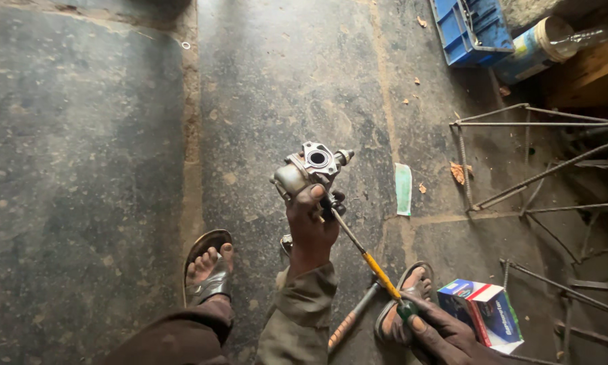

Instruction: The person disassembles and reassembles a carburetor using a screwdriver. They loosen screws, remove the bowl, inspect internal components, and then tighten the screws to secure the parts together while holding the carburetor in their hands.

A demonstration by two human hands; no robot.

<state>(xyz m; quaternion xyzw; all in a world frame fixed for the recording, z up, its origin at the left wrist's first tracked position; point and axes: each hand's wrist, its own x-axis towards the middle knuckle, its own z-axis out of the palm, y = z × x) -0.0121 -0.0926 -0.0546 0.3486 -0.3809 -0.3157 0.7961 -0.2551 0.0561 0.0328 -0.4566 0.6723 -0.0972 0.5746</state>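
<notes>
Above the stained concrete floor (pixel 101 169), held up at the middle of the view, is a small grey metal carburettor (pixel 312 169) with a round bore facing up. The left hand (pixel 310 226) grips it from below, its fingers (pixel 315 195) closed tight around the body. A screwdriver (pixel 375 267) with a yellow and green handle runs from the carburettor's underside down to the right hand (pixel 446 334), whose fingers are wrapped shut around the handle's green end at the lower edge of the view.

Below the hands, 2 feet in sandals rest on the floor, the left foot (pixel 209 267) and the right foot (pixel 405 304) well apart. A hammer (pixel 352 316) with a wooden handle lies between them. Just beside the right foot sits a small blue, white and red cardboard box (pixel 486 312). A pale green strip (pixel 403 189) lies on the floor to the right of the carburettor. Bent steel rods (pixel 540 176) fill the right side, and a blue plastic crate (pixel 473 30) and a tub (pixel 537 47) stand at the top right.
</notes>
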